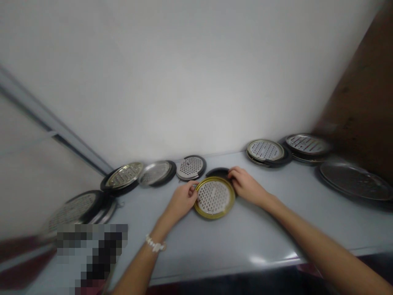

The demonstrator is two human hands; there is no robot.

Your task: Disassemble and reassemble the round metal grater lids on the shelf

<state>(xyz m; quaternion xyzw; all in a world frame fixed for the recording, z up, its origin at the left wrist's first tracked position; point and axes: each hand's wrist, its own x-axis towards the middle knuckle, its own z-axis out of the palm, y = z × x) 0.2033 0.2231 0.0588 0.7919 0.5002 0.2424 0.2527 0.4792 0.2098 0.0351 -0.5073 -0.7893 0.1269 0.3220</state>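
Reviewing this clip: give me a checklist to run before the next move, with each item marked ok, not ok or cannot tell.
1. Left hand at the gold disc: ok, fingers at its left rim.
2. Right hand at the black band: ok, fingers at its right end.
3. Gold disc back from the front edge of the table: ok.
4. Gold disc resting fully on the table: cannot tell from this angle.
5. Far-right plate sharp enough to inspect: not ok, blurred.
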